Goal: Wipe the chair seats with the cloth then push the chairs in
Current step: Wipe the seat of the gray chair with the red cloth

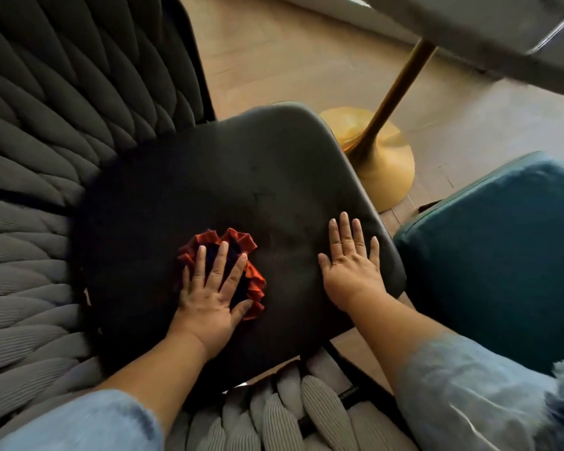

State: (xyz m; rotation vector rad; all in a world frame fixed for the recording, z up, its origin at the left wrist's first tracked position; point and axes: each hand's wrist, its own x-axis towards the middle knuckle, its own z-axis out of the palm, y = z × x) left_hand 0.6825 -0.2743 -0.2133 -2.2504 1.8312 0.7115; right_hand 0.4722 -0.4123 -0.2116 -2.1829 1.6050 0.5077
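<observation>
A dark grey chair seat (241, 177) fills the middle of the view, with its woven grey backrest (30, 157) curving around the left and bottom. A crumpled red and dark cloth (251, 281) lies on the seat. My left hand (212, 288) presses flat on the cloth, fingers spread. My right hand (352, 262) rests flat on the seat's right side with fingers apart and nothing in it.
A teal chair seat (502, 249) stands close on the right. A gold pedestal table leg and round base (381, 151) rise from the wooden floor beyond the seat. The table top (489, 24) overhangs at the upper right.
</observation>
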